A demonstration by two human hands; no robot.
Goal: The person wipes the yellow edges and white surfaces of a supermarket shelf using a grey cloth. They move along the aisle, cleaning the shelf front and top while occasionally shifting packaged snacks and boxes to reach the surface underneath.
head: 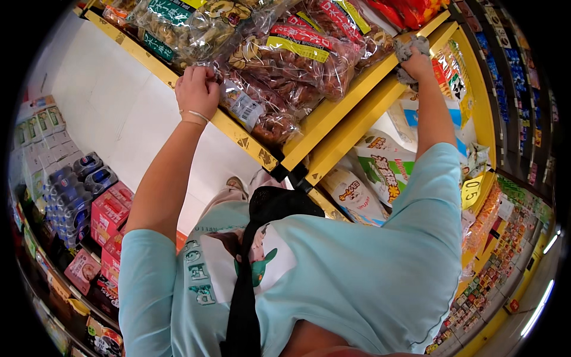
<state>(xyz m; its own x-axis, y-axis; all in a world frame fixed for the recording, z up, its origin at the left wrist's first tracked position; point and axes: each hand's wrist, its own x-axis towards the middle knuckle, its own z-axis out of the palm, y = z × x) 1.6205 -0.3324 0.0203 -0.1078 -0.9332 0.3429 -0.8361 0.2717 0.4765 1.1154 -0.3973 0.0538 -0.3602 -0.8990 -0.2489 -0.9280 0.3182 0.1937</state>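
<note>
At the far right of the yellow metal rails, my right hand is closed around a crumpled grey cloth. The cloth lies against the top of the yellow rail between two display bins. My left hand is at the left yellow rail, its fingers curled beside a clear plastic bag; whether they grip the rail or the bag is hidden. Bags of brown twisted dough snacks with red and yellow labels fill the bin between my hands. Bags with green labels lie at its far left.
Right of the rails, a second bin holds puffed-snack bags and a yellow price tag. Packs of bottles and pink cartons stand at left. Shelves of packaged goods line the far right. A black strap hangs down my front.
</note>
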